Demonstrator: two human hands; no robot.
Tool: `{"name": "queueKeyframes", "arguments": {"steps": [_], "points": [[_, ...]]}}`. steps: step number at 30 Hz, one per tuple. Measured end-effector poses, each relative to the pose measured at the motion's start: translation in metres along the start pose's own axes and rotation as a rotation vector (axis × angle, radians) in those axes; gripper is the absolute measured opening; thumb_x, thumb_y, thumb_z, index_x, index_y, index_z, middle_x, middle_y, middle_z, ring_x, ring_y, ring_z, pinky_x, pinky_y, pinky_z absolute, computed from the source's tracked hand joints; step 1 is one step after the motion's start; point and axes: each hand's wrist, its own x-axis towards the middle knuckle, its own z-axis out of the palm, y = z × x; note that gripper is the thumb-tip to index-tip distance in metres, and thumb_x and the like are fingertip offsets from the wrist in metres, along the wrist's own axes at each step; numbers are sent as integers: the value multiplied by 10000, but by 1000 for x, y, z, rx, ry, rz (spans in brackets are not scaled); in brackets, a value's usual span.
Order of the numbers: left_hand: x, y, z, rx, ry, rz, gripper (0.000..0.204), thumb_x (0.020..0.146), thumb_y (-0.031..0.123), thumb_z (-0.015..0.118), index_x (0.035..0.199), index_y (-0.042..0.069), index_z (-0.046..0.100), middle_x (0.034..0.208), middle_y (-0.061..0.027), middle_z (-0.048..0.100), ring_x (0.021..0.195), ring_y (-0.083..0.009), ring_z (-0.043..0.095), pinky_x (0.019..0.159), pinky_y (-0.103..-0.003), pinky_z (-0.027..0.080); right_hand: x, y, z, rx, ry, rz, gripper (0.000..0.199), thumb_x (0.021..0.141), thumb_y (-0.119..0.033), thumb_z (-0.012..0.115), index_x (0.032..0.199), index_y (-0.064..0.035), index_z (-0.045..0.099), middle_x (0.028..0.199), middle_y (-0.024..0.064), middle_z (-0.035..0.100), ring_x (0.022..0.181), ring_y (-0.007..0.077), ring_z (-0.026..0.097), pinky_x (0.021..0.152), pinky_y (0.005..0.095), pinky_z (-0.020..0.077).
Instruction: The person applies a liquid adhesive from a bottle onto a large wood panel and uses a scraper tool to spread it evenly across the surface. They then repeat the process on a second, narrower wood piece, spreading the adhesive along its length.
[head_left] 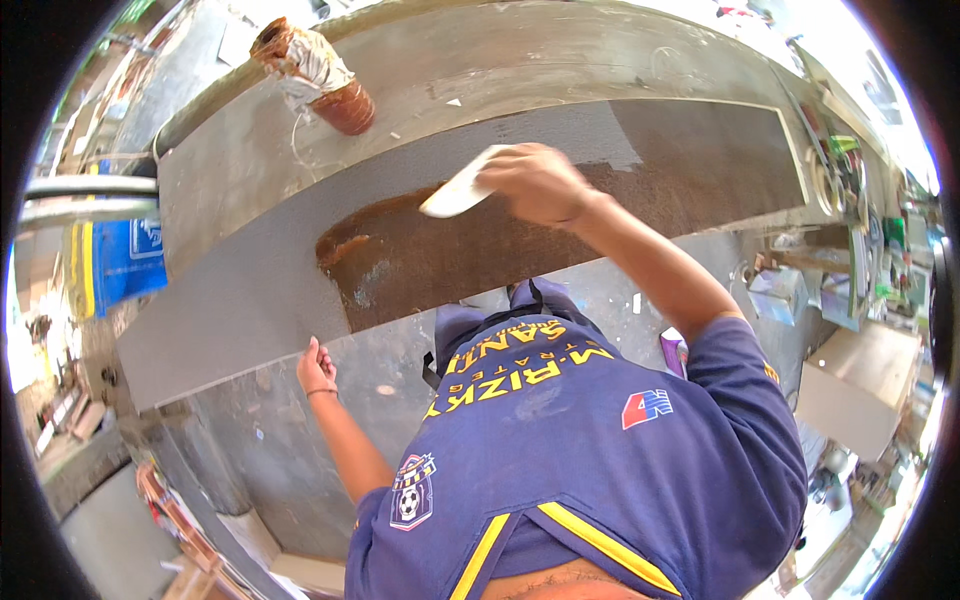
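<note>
In the head view, the right hand (540, 182) is closed around a pale, flat scraper (460, 192), the fingers bent over its upper end, with slight blur about the hand. The scraper tilts down to the left over the middle of a long board (230, 300), its lower tip at the edge of a brown smear (430, 255); whether the tip touches the surface, I cannot tell. The board lies across the table (560, 50), grey at its left end and along part of its far side, dark brown through the middle and at the right end. A thicker, lighter brown streak marks the smear's left end. The left hand (317, 370) is at the board's near edge, left of the person's body, fingers partly curled; I cannot tell whether it grips that edge. Beyond the board, on the table, a brown-stained can (345, 108) with a pale, crumpled wrapping is tilted in the view. A blue bag (130, 260) is at the far left, and a cardboard box (860, 385) at the right.
</note>
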Motion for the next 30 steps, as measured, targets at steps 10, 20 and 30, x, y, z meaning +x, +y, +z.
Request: {"name": "queueKeyframes", "arguments": {"steps": [10,20,30], "points": [[6,-2,2,-33,-124,-50,272,757,303,708,685,132,509,609,21,529,493,-63,452,418,-200,333,48,24,76,-111,-441,-225,306,671,-95,597,952,-213,621,986,-10,623,1035,163,538,947,400,316],[10,-1,-11,-62,-139,-117,265,779,295,688,679,146,492,599,39,522,490,-54,448,417,-205,333,-131,112,-42,-185,-585,492,386,638,-9,544,975,-180,620,1018,29,625,1055,217,540,1017,436,287],[11,-1,-11,-92,-147,-159,260,794,314,668,703,144,494,601,45,522,487,-52,451,436,-202,334,-108,112,-21,98,-152,1562,635,802,-112,405,1387,-66,162,1033,268,576,860,358,620,764,429,486]]}}
